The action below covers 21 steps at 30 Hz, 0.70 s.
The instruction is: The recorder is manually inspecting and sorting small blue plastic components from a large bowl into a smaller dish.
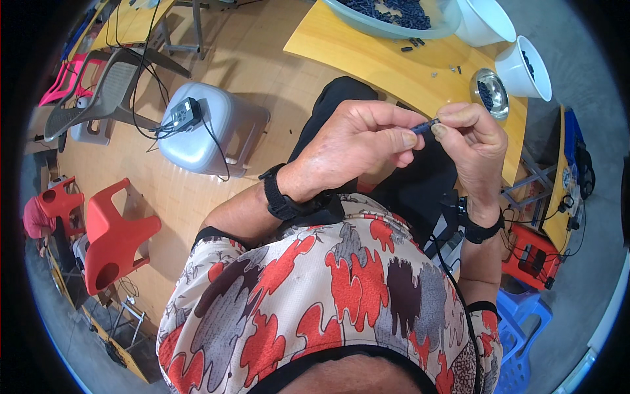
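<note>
Left hand [369, 141] pinching small dark part [423, 127]. Right hand [475, 139] pinching its other end (bowl [501, 97] near, on yellow table [361, 56]).

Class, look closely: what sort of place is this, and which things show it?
Probably a small workshop: a wide basin of small dark parts stands on a yellow table, a metal bowl nearby holds similar ones, and the left hand and right hand pinch a dark piece.
</note>
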Available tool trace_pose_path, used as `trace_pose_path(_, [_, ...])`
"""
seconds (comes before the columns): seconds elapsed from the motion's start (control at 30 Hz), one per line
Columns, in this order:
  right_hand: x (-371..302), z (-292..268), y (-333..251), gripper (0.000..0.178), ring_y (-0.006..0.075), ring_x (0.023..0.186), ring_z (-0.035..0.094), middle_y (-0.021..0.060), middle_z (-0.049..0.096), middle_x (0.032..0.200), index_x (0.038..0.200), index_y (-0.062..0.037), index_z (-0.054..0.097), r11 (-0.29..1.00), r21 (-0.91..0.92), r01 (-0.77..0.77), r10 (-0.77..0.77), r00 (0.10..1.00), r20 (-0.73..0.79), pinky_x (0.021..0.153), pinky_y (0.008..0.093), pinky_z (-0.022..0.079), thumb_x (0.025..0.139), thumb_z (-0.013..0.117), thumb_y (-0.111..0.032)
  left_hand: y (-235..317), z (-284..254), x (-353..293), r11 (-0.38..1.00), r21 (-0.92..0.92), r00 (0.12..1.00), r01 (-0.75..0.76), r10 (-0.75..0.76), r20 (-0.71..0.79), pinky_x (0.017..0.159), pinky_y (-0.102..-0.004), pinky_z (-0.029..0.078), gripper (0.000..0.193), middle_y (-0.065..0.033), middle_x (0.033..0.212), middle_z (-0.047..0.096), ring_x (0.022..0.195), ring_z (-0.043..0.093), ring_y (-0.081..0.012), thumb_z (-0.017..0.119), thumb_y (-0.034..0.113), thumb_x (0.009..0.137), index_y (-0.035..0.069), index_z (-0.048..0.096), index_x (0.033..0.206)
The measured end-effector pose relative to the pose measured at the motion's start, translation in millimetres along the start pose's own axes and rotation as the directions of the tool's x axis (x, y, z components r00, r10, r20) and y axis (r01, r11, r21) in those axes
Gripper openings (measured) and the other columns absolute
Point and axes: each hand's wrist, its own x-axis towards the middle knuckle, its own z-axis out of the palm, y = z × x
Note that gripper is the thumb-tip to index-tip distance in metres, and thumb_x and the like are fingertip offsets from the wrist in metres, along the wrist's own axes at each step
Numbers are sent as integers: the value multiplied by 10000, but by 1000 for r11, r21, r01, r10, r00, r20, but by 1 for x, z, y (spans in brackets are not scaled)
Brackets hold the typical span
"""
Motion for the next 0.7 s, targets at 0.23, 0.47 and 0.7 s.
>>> trace_pose_path(0.23, [-2,3,-6,114,83,762,584,70,619,866,830,13,590,998,-51,23,-23,1000,14,667,194,475,766,601,108,-2,0,-1,997,-75,999,20,-22,-24,694,-237,506,237,-85,908,648,734,594,-107,556,41,890,-17,605,1115])
trace_pose_path(0.47, [-3,2,-6,127,79,730,577,55,625,838,811,-4,589,982,-173,74,-70,997,27,628,203,464,746,596,105,-5,0,1,1000,-25,998,-18,16,-63,691,-245,507,210,-85,888,652,721,592,-110,571,6,870,-9,632,1071])
trace_pose_path(0.7, [0,0,-5,132,80,677,577,47,628,800,798,-11,589,952,-275,136,-122,990,66,598,204,466,730,609,100,-7,1,1,999,-47,996,-20,15,-91,692,-249,509,204,-91,888,654,722,598,-114,589,8,862,-6,635,1060])
